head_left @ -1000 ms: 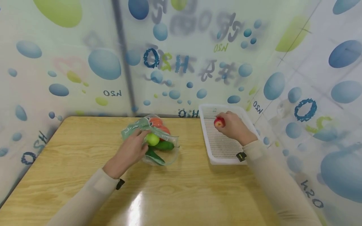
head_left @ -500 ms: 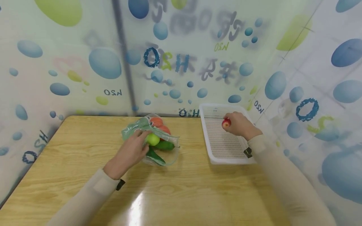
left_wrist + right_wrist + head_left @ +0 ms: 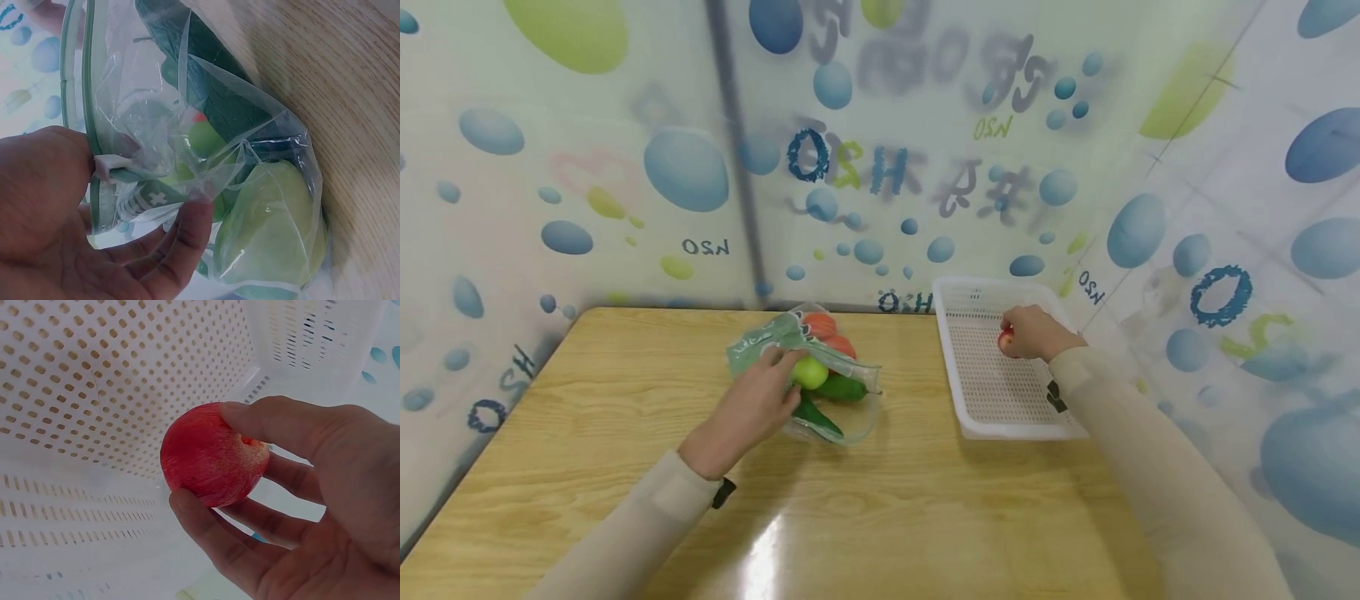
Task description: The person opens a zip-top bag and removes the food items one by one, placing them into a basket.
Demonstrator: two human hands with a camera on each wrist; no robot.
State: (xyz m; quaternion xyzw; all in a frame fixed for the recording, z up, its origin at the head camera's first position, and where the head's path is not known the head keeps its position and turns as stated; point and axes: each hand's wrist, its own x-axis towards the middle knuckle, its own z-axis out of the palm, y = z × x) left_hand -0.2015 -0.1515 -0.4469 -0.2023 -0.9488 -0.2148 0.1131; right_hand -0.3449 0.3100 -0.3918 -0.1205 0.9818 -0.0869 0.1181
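One apple is grasped by the right hand over the basket at right; at left, the bag, pinched by the left hand, may be spilled if pulled.

Reversed "H2O" repeats across the back wall, large in blue and green, also small, beside a blurred grey "#". The right wall shows "O" and "2". The bag bears a plus sign.
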